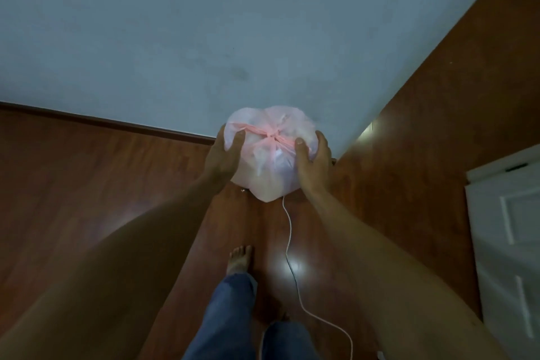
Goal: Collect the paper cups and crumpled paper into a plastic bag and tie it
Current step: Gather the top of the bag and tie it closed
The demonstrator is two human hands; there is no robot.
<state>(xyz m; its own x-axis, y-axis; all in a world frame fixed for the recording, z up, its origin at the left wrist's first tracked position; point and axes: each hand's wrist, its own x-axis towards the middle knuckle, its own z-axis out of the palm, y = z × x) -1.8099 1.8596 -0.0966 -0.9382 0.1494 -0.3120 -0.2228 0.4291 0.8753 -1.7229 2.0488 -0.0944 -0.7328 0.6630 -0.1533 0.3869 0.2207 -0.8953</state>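
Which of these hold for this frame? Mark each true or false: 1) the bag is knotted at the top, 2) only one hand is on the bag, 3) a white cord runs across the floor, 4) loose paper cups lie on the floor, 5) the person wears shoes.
1) True: the plastic bag has a pink knot at its top.
2) False: the left hand and the right hand both hold its sides.
3) True: a white cord trails over the wooden floor.
4) False: no loose cups are visible.
5) False: the visible foot is bare.
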